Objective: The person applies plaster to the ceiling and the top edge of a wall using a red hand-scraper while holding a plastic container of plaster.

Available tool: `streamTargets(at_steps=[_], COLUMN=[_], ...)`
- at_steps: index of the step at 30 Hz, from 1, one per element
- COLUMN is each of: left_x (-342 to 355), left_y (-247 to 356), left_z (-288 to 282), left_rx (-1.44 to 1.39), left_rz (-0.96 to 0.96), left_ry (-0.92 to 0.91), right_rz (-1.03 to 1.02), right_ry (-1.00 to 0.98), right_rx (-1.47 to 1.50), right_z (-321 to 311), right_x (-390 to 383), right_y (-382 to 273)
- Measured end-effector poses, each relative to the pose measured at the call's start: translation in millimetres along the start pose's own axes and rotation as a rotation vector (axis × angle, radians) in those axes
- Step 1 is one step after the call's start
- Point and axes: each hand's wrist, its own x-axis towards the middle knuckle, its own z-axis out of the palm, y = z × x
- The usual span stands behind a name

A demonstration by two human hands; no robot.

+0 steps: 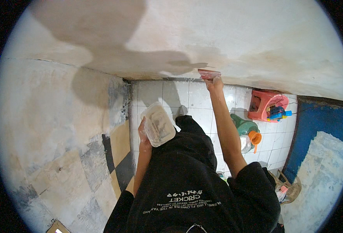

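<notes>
My left hand [143, 134] grips the side of a clear rectangular plastic tub [172, 134], held in front of my body. Whitish paste coats the inside of the tub. My right arm is stretched forward, and my right hand [214, 82] is closed on a reddish flat putty scraper [209, 73]. The scraper lies at the lower part of the pale, patchy wall [253, 42]; whether its edge touches cannot be told. A damp-looking darker patch shows on the wall near it. White smears mark my fingers.
White tiles [200, 95] cover the floor. To the right stand a pink plastic stool [258, 115] with blue and yellow things on it, a green container [244, 126] and an orange dipper [255, 137]. Further right are a blue panel [309, 124] and a wooden stool [294, 191]. A checkered wall [121, 143] rises at left.
</notes>
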Motion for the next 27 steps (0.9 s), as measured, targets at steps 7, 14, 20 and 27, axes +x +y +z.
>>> streamTargets(at_steps=[7,14,20,27], left_x=[-5,4,20,2], left_y=[10,5,14,19], left_z=[-37,5,28,46], left_rx=[-0.034,-0.069,-0.099,-0.085], left_rz=[-0.011,0.106,0.112,0.200], left_ry=[0.031,-0.026,-0.114,-0.151], right_rz=[-0.342,0.007,-0.276,-0.365], right_ry=[-0.437,-0.090,-0.557,-0.473], right_rx=[-0.550,0.124,-1.178,-0.757], right_z=[61,93,38,114], right_x=[-20,-156,-24,-121], right_y=[-28,-76,-41,-88])
